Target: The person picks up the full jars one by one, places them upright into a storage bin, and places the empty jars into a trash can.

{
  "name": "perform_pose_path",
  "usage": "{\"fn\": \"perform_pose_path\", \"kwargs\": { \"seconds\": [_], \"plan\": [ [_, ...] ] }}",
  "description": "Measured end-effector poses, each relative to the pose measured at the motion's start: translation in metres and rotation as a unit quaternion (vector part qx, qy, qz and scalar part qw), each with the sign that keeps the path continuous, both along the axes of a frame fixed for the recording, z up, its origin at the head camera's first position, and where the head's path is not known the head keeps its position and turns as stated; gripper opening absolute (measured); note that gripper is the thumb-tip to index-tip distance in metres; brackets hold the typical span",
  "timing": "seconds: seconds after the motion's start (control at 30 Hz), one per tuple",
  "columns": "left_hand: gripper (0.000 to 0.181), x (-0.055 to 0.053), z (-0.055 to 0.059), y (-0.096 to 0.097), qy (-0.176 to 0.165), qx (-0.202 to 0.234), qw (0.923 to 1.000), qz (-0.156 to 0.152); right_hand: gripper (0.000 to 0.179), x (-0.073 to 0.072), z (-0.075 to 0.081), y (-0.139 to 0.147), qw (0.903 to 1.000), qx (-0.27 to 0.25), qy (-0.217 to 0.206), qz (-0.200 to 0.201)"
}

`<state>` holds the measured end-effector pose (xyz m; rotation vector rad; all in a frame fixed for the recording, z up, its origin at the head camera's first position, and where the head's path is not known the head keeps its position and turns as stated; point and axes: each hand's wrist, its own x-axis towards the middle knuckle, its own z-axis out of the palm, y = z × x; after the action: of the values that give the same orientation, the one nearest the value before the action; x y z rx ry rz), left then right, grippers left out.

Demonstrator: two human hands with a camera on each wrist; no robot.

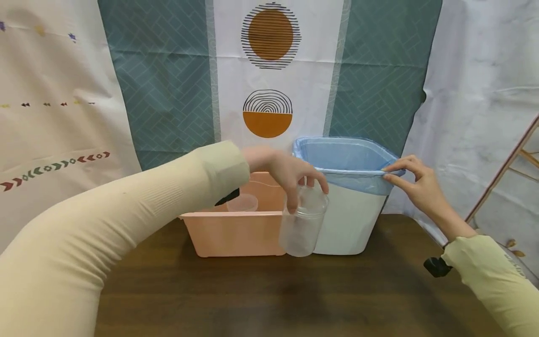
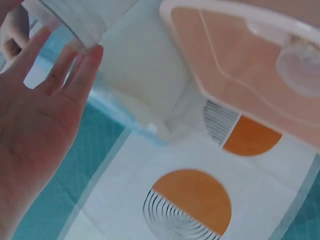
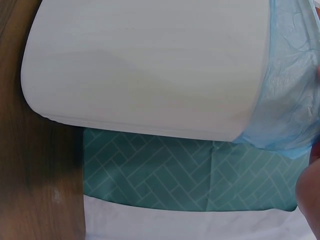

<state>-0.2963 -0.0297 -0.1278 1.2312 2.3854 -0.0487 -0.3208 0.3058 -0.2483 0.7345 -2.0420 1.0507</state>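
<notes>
My left hand (image 1: 294, 173) grips a clear plastic jar (image 1: 303, 224) from above, fingers spread round its upper part. The jar hangs in front of the gap between a peach basin (image 1: 236, 236) and a white trash bin (image 1: 349, 224). In the left wrist view the fingers (image 2: 85, 70) lie along the jar's rim (image 2: 75, 25). My right hand (image 1: 417, 185) pinches the bin's front right rim, where a blue bag (image 1: 349, 175) folds over the edge. Only a part of that hand (image 3: 310, 190) shows at the right wrist view's edge.
Inside the basin lies a clear round plastic container (image 1: 243, 202). Both basin and bin stand on a dark wooden table (image 1: 269, 295), close to a patterned cloth (image 1: 168, 84) behind them. A wooden frame (image 1: 501, 173) leans at the far right.
</notes>
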Motion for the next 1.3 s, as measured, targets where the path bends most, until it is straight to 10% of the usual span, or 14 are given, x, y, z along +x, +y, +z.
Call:
{"fn": "perform_pose_path", "kwargs": {
  "seconds": [0.73,1.03,1.3],
  "plan": [
    [0.073,0.006,0.128,-0.006,0.013,0.035,0.9924,0.117,0.016,0.002,0.0,0.001,1.0,-0.003,-0.001,0.004],
    [0.083,-0.003,0.142,-0.007,0.079,0.068,0.9856,0.133,0.017,0.004,0.001,-0.005,1.0,-0.003,0.002,0.001],
    [0.085,-0.016,0.131,-0.005,0.16,0.076,0.9768,0.121,0.018,0.003,0.0,-0.005,0.9999,-0.006,0.008,-0.002]
  ]
}}
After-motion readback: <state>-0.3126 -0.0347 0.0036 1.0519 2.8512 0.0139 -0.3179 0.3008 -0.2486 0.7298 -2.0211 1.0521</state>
